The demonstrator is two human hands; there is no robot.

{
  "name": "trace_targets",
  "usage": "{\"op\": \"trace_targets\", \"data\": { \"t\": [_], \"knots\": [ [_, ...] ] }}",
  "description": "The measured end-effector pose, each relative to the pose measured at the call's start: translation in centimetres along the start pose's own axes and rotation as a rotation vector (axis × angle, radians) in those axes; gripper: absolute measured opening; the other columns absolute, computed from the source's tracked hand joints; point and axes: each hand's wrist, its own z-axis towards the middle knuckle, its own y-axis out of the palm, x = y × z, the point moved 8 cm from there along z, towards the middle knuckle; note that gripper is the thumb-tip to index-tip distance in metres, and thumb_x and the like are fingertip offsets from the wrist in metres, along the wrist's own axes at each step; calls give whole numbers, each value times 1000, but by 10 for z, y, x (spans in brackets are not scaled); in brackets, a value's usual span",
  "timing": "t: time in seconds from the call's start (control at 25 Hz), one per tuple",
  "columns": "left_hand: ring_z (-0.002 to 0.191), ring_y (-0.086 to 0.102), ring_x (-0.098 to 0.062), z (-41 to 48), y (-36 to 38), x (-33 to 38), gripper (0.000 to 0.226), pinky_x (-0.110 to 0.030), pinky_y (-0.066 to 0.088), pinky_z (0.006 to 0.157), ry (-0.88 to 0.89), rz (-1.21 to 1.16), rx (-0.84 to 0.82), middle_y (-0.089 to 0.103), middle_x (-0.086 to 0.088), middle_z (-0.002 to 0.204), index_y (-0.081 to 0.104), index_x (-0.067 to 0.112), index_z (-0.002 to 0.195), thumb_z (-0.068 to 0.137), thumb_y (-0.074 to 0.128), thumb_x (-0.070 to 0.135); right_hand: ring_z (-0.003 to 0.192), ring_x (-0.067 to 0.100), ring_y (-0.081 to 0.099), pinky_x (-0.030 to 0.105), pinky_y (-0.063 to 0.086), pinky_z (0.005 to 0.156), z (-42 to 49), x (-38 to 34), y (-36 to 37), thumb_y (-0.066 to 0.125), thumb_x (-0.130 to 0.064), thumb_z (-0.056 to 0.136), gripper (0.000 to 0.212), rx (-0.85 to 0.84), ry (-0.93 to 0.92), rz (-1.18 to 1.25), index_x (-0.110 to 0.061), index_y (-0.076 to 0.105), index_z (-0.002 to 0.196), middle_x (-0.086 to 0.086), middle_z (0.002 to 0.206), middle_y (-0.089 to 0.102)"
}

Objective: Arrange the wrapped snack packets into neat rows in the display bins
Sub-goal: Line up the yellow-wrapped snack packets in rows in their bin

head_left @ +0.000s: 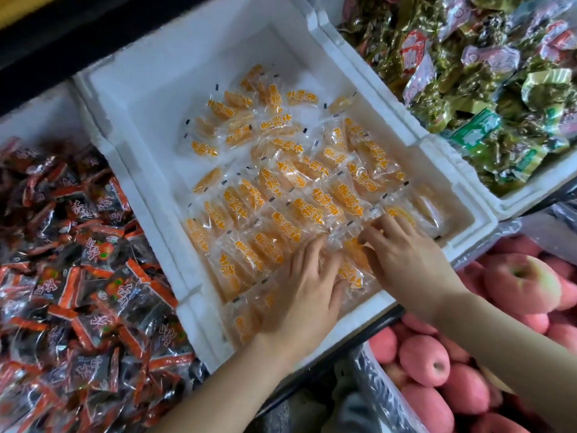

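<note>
- Since the near rows must stay overlapped, the left hand (309,276) lies flat, pressing orange snack packets (281,189) at the near edge of the white foam bin (150,189).
- The right hand (402,254), just right of it, rests bent fingertips on packets, likely nudging one straight; a pinch cannot be told.
- Far packets lie loose, unsorted.

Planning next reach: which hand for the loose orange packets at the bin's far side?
Left, probably: the left hand lies flat on the near rows, closer to the loose orange packets; the right hand sits at the right of the foam bin.
</note>
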Motion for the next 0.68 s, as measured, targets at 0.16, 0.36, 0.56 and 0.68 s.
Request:
{"op": "trace_targets", "data": {
  "t": [0.16,0.36,0.56,0.68],
  "knots": [
    [127,38,-20,33,-39,-44,34,-30,31,106,-48,-108,172,44,-5,133,47,19,125,95,39,30,85,31,57,39,53,68,49,-14,-14,44,-19,91,21,117,-126,54,-10,59,102,10,96,56],
    [132,36,-33,85,-61,-131,37,-43,28,110,-270,70,205,42,-16,139,50,5,130,94,52,14,117,27,45,35,38,92,158,-22,5,42,-14,97,34,151,-107,157,-14,44,131,7,131,46],
    [128,36,-36,99,-50,-216,48,-45,30,103,-681,26,59,42,-18,137,38,10,139,95,52,21,128,27,35,38,36,102,238,-11,49,42,-7,95,49,-17,-29,157,-20,34,141,3,141,38],
    [122,47,-35,104,-45,-240,42,-36,37,96,-758,-165,104,53,-18,130,50,6,131,90,59,14,125,29,38,39,37,101,262,-4,64,48,-10,92,47,-86,16,112,-19,39,138,7,134,46]
  ]
}}
